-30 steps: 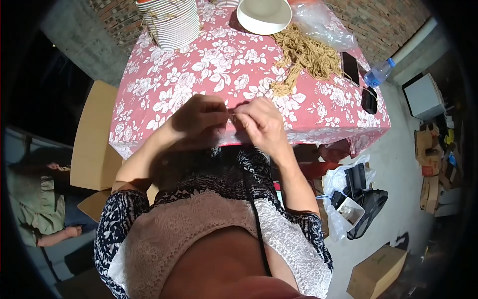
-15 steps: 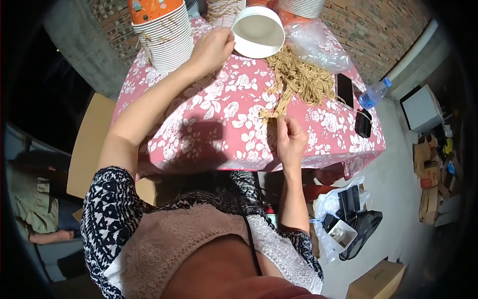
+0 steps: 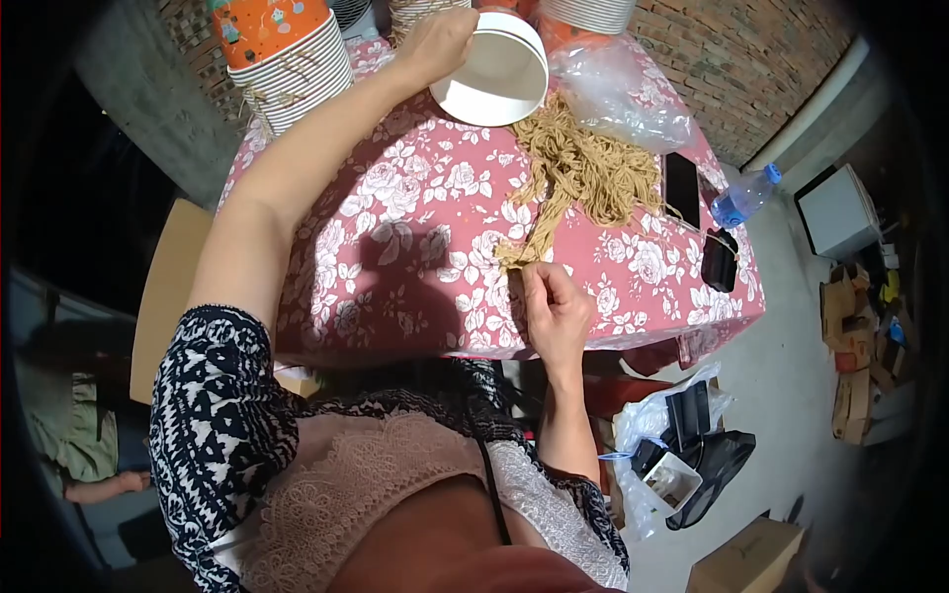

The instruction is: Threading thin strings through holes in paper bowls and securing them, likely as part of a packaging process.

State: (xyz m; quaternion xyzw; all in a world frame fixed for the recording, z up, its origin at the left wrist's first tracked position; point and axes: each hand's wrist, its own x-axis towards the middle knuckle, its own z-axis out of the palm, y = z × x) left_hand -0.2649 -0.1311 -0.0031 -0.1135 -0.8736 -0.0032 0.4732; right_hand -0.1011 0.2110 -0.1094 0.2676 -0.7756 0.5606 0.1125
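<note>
A white paper bucket (image 3: 484,84) lies tipped at the far middle of the table, its pale inside facing me. My left hand (image 3: 442,44) is closed at the bucket's upper left rim; what its fingers hold is hidden. Nearer to me, my right hand (image 3: 558,308) pinches thumb against fingers at the loose end of a tan twine bundle (image 3: 593,168). The rest of the twine spreads in a tangled heap right of the bucket.
A tall stack of orange-and-white buckets (image 3: 287,64) stands at the far left, with more stacks behind. A clear plastic bag (image 3: 623,99), a phone (image 3: 682,190), a black case (image 3: 720,260) and a water bottle (image 3: 743,198) lie along the right side.
My left hand has moved farther away along the bucket's rim. The bucket has shifted left and turned a little. My right hand stays by the twine's end; the view has shifted slightly.
</note>
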